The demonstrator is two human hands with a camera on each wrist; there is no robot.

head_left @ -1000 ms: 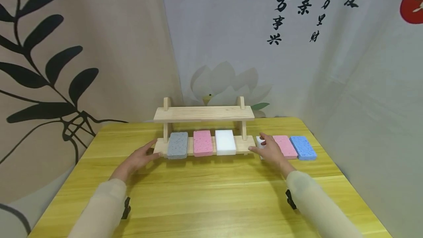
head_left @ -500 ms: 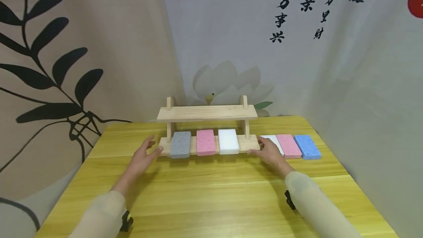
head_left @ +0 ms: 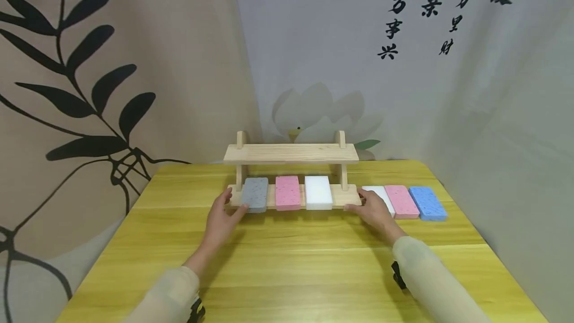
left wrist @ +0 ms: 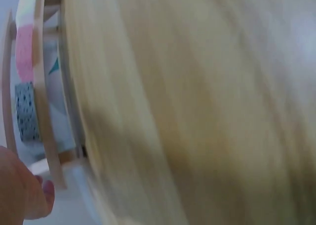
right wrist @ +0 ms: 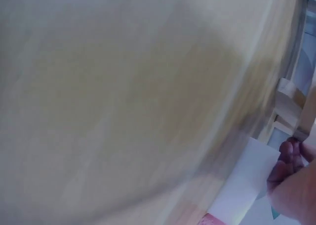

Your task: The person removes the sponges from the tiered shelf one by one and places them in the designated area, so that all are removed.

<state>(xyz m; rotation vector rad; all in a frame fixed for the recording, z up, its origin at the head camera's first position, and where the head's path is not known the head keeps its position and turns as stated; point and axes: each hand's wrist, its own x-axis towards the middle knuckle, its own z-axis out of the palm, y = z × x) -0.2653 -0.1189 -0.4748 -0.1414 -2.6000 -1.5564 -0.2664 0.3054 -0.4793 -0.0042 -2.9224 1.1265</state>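
Note:
A two-tier wooden rack (head_left: pixel 291 153) stands on the table. On its lower board lie a grey speckled sponge (head_left: pixel 255 195), a pink sponge (head_left: pixel 288 193) and a white sponge (head_left: pixel 318 193), side by side. My left hand (head_left: pixel 219 218) grips the rack's lower left end, its thumb at the front beside the grey sponge. At the opposite end my right hand (head_left: pixel 375 213) holds the lower board, thumb in front; the right wrist view shows curled fingers (right wrist: pixel 286 160) at the board's end. Past that hand lies a second white sponge (head_left: pixel 382 197), partly hidden by it.
Beside the second white sponge, another pink sponge (head_left: pixel 402 202) and a blue sponge (head_left: pixel 428 204) lie on the yellowish wood-grain table (head_left: pixel 305 273). A printed cloth (head_left: pixel 188 64) hangs behind the rack and along the right side.
My left hand has moved right and closed in on the rack's left end. My right hand has come off the second white sponge to the rack's right end. The head view has shifted slightly.

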